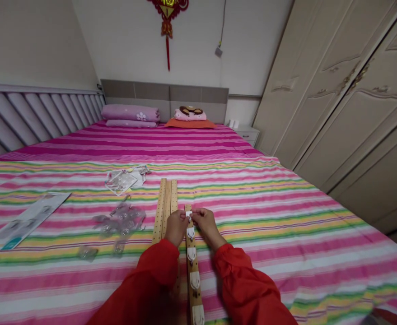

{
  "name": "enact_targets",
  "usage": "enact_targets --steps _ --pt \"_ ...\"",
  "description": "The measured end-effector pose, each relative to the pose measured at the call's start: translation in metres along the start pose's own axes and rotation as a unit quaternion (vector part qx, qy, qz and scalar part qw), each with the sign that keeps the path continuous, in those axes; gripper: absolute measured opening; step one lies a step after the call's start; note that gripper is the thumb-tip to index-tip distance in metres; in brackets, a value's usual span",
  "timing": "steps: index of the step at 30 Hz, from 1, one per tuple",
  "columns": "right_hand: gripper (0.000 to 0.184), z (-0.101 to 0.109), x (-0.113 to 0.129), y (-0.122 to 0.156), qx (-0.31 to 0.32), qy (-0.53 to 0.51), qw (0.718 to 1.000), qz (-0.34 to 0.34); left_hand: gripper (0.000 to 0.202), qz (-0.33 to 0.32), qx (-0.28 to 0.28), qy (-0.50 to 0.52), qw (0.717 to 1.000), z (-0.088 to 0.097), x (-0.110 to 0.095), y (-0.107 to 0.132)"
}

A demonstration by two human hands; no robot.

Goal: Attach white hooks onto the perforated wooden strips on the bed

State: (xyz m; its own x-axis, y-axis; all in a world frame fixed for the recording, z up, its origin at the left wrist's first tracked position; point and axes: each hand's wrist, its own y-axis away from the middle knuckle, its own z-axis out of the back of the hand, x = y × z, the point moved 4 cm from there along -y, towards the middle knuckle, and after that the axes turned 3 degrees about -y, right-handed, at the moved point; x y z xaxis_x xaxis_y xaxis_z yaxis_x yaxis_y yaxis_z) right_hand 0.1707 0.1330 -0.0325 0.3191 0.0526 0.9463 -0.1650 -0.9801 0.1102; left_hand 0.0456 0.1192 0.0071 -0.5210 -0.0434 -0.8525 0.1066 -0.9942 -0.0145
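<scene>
A narrow wooden strip (189, 266) lies lengthwise in front of me, with several white hooks (191, 253) in a row along it. At its far end, my left hand (177, 227) and my right hand (205, 224) pinch a small white hook (189, 214) from either side. Both sets of fingers are closed around its edges and partly cover it. Whether its back is stuck to the wood, I cannot tell. Just left of the strip lie longer wooden pieces (167, 198) with rows of small holes, partly behind my left hand and sleeve.
Clear plastic hooks (123, 219) lie heaped on the striped sheet (252, 203), left of the wood. Behind them are crumpled clear packets (125, 179). A long printed card (25, 221) lies farther left. Folded bedding (130, 115) rests by the headboard; a wardrobe (337, 99) stands right.
</scene>
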Motion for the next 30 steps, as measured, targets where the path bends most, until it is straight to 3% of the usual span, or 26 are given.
enact_targets --steps 12,16,19,23,30 --pt "0.021 0.001 -0.009 -0.002 -0.011 0.021 0.999 0.022 0.008 -0.045 -0.016 -0.074 0.996 -0.006 0.006 -0.009" --pt "0.02 0.002 -0.009 -0.003 -0.023 0.032 0.999 0.029 0.017 -0.068 -0.023 -0.092 0.993 -0.004 0.002 -0.006" --pt "0.021 0.003 -0.011 -0.004 -0.027 0.042 0.998 0.031 0.025 -0.093 -0.003 -0.188 0.978 -0.003 -0.007 0.003" --pt "0.016 0.004 -0.015 -0.007 -0.031 0.052 0.998 0.024 0.034 -0.08 0.059 -0.318 0.943 -0.002 -0.018 0.013" --pt "0.016 0.005 -0.024 -0.015 -0.024 0.05 0.998 -0.003 0.034 -0.098 0.088 -0.352 0.927 -0.002 -0.016 0.008"
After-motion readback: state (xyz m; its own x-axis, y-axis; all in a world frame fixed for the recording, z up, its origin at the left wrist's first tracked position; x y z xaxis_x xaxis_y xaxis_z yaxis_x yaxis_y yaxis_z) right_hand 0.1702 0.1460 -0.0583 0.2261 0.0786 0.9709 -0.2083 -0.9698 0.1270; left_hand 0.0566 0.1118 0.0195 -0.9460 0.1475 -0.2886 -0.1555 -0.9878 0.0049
